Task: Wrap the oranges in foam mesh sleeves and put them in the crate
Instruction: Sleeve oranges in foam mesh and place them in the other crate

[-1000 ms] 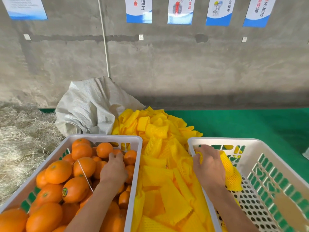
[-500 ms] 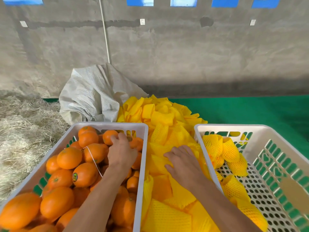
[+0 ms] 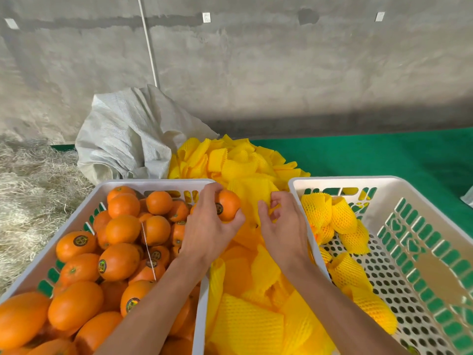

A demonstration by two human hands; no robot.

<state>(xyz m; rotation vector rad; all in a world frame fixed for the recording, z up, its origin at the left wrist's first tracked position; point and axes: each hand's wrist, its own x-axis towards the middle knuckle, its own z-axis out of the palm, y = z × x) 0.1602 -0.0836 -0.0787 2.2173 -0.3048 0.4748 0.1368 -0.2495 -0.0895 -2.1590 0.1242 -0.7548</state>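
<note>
My left hand (image 3: 208,226) grips a stickered orange (image 3: 227,204), lifted over the right rim of the left crate (image 3: 76,216), which is full of loose oranges (image 3: 120,260). My right hand (image 3: 282,226) hovers beside it over the pile of yellow foam mesh sleeves (image 3: 245,321) and pinches a yellow sleeve (image 3: 253,190) at its edge. On the right stands the white crate (image 3: 414,201), holding several wrapped oranges (image 3: 330,213) along its left side.
A crumpled white woven sack (image 3: 128,139) lies behind the left crate. Dry straw (image 3: 28,188) covers the ground at the left. Green matting (image 3: 384,155) stretches behind the right crate, up to a grey concrete wall (image 3: 256,73).
My left hand has lifted an orange out of the left crate and brought it right. My right hand left the right crate, crossed to the sleeve pile and took hold of a sleeve.
</note>
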